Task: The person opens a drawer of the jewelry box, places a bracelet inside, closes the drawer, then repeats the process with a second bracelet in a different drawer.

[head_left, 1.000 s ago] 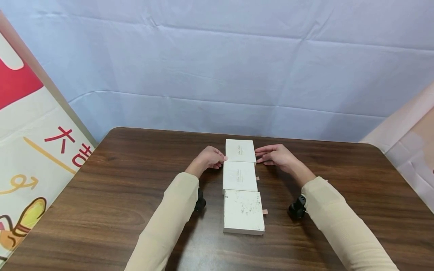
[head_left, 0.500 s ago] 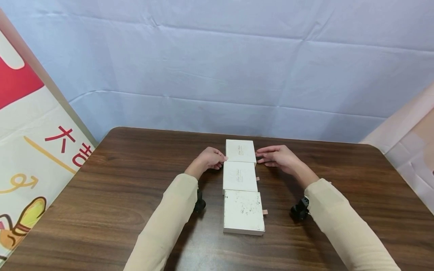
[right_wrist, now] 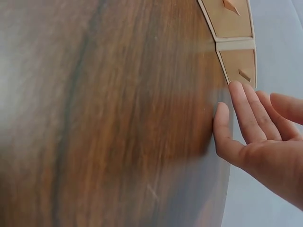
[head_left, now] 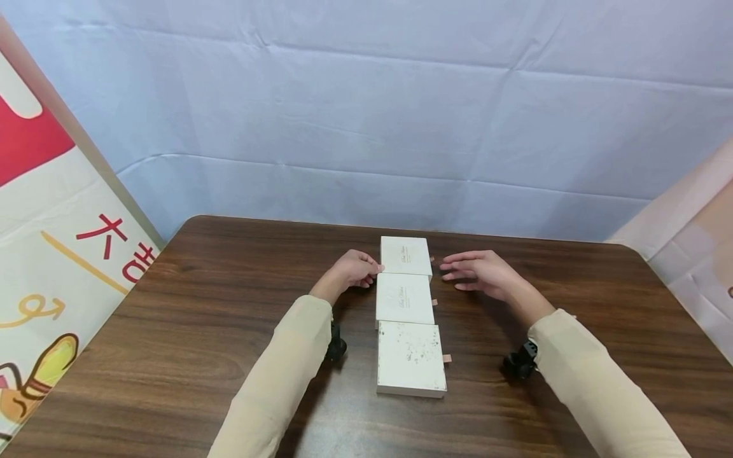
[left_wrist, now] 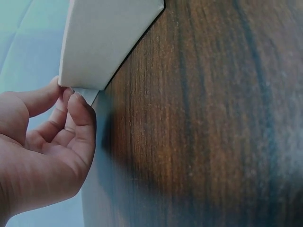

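Observation:
Three flat white boxes lie in a column on the brown table. The far box (head_left: 405,254) and the middle box (head_left: 404,298) bear small printed lettering; the near box (head_left: 410,356) has a speckled lid. My left hand (head_left: 356,268) touches the left side of the far box by its joint with the middle one. In the left wrist view its thumb and loosely bent fingers (left_wrist: 80,118) meet at a box corner. To the right of the far box, my right hand (head_left: 478,270) is held apart from it with fingers extended, holding nothing.
Small pinkish pull tabs (head_left: 447,358) stick out from the boxes' right sides. The wooden table (head_left: 172,331) reaches back to a pale blue cloth (head_left: 366,127). A printed banner (head_left: 69,305) hangs at the left.
My right hand has moved away from the far box to the right, uncovering its pull tab. My left hand stays in nearly the same place, and the boxes look almost unmoved.

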Motion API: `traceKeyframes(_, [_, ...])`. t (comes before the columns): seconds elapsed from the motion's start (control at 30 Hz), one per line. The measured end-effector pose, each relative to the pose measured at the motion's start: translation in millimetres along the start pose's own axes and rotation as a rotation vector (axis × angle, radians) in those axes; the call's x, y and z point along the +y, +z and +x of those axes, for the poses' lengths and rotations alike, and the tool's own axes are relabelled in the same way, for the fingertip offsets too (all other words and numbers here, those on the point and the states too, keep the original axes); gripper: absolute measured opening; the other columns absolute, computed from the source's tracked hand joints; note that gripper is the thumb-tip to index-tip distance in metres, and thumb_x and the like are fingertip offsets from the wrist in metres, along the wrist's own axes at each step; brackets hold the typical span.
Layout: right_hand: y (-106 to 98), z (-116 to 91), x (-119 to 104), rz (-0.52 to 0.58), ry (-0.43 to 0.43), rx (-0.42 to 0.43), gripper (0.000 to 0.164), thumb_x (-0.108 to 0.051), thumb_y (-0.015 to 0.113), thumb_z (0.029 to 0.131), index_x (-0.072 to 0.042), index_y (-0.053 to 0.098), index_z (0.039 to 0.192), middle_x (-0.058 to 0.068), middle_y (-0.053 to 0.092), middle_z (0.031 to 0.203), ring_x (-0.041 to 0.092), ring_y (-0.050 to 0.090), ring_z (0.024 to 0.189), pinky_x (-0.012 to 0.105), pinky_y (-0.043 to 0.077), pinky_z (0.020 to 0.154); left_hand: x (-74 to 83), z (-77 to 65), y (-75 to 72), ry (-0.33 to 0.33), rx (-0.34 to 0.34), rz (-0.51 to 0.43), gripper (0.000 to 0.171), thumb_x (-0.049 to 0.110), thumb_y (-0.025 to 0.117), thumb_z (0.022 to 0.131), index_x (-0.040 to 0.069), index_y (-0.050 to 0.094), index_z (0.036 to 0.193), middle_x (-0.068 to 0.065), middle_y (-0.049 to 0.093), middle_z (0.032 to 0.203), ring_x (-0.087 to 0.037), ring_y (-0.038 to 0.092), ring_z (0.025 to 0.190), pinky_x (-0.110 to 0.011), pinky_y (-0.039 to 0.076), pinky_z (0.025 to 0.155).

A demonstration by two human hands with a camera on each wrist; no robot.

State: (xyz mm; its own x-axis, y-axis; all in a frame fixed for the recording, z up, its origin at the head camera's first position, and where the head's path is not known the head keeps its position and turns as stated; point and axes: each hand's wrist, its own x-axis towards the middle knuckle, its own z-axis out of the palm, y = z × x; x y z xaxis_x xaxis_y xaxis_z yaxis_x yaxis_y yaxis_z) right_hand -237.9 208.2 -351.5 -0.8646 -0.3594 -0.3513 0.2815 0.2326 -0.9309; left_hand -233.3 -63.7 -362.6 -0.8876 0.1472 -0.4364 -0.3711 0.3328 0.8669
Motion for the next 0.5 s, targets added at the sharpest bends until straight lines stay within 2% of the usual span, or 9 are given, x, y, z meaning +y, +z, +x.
traceKeyframes(0.23, [-7, -7, 3, 0.054, 0.013, -0.012, 0.044, -0.007, 0.047, 0.095, 0.013, 0.033, 0.132, 0.015, 0.059, 0.117, 0.02, 0.062, 0.098, 0.04, 0.048, 0.082, -0.7, -1.0, -1.0, 0.011, 0.007, 0.012, 0.015, 0.014, 0.061, 0.089, 0.004, 0.055, 0.08, -0.006, 0.052, 0.076, -0.016, 0.049, 0.061, -0.024, 0.045, 0.055])
traceKeyframes(0.5, [-13, -16, 7, 0.044, 0.022, 0.003, 0.048, -0.011, 0.05, 0.095, 0.013, 0.033, 0.132, 0.009, 0.064, 0.109, 0.019, 0.062, 0.096, 0.038, 0.049, 0.08, -3.9, -4.5, -8.8, 0.0, 0.021, -0.008, 0.017, 0.017, 0.059, 0.091, 0.002, 0.057, 0.085, -0.007, 0.054, 0.075, -0.017, 0.05, 0.063, -0.025, 0.046, 0.056])
